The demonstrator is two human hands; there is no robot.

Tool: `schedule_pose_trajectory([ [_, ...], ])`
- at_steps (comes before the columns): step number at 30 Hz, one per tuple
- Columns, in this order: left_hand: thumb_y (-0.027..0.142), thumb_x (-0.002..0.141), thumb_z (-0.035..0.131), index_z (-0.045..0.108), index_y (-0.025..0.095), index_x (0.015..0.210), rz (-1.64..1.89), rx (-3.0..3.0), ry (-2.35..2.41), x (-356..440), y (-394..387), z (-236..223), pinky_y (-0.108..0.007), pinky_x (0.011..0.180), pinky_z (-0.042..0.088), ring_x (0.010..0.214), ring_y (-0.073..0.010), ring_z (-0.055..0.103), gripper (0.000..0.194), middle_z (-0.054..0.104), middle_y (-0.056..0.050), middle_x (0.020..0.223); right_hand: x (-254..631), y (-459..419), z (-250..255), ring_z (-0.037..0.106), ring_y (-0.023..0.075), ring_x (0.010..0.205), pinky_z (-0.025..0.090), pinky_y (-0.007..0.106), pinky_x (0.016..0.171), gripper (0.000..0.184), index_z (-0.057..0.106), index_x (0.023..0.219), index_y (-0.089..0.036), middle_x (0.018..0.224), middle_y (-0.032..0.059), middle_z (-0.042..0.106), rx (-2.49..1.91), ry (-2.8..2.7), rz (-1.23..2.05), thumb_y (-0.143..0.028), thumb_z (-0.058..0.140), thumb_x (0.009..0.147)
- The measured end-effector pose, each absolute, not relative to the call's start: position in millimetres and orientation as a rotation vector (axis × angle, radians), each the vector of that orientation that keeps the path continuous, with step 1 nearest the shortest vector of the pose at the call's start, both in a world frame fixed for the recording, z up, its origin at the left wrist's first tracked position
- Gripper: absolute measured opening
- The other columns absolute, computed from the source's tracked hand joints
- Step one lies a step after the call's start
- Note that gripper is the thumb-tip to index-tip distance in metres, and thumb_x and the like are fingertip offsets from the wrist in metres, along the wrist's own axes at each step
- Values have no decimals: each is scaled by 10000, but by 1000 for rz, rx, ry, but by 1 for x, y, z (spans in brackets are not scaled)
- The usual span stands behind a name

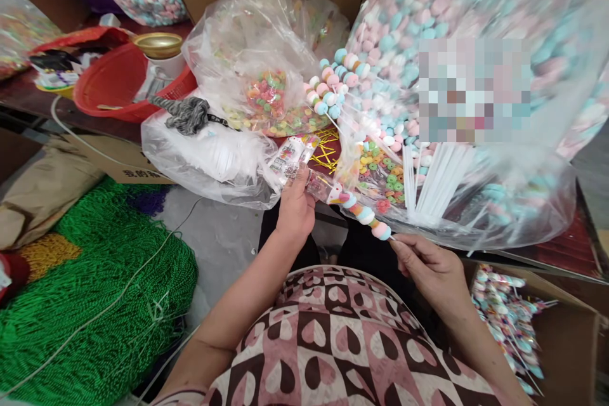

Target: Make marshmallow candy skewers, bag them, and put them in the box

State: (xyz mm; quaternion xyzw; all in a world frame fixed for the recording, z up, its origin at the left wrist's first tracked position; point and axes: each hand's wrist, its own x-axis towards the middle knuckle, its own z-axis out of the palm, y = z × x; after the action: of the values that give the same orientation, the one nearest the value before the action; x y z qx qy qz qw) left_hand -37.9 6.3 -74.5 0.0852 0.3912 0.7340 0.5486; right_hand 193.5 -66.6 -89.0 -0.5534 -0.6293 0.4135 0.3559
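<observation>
I'm seeing the right hand [431, 265] pinching the skewer [365, 214] by its stick, thumb and fingertips closing on the short bare end below the last candy. The skewer is slanting in front of the person's lap, its far end meeting a clear printed wrapper [318, 186]; how deep it is reaching inside, I cannot tell. The left hand [295, 206] is gripping the wrapper, thumb on top. I'm judging the skewer to be light, its stick thin and fairly stiff, its pink, white and blue candies soft and likely to dent under a squeeze, so the bare stick is looking like the best hold. The wrapper is seeming thin and slippery, probably wanting a firm pinch near its edge. Beyond, on the table [584, 231], more wrappers [291, 151] are lying beside gold ties [326, 147], loose sticks [440, 184] are standing bunched, and other skewers [328, 85] are resting by a big candy bag [404, 13].
</observation>
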Motion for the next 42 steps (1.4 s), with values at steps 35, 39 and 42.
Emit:
schedule_pose_trajectory([
  [35, 322, 741, 787, 706, 203, 845, 1797, 264, 1005, -32, 4, -67, -241, 798, 514, 786, -122, 675, 178, 724, 18, 793, 134, -46, -56, 569, 132, 564, 442, 264, 492, 174, 718, 952, -232, 702, 14, 682, -1104, -1286, 1289, -376, 632, 903],
  [39, 261, 732, 783, 644, 189, 716, 1801, 286, 1032, -34, 4, -73, -199, 681, 476, 652, -81, 601, 158, 673, 39, 717, 131, -48, -55, 611, 128, 592, 486, 285, 491, 169, 724, 903, -229, 1057, 82, 725, -1106, -1351, 1297, -373, 638, 890],
  [42, 210, 707, 795, 536, 184, 619, 1803, 340, 1053, -32, 3, -76, -190, 568, 409, 524, -54, 469, 275, 551, 79, 588, 126, -49, -53, 668, 171, 716, 500, 277, 496, 181, 733, 843, -228, 1113, 93, 719, -1122, -1429, 1325, -381, 644, 877],
])
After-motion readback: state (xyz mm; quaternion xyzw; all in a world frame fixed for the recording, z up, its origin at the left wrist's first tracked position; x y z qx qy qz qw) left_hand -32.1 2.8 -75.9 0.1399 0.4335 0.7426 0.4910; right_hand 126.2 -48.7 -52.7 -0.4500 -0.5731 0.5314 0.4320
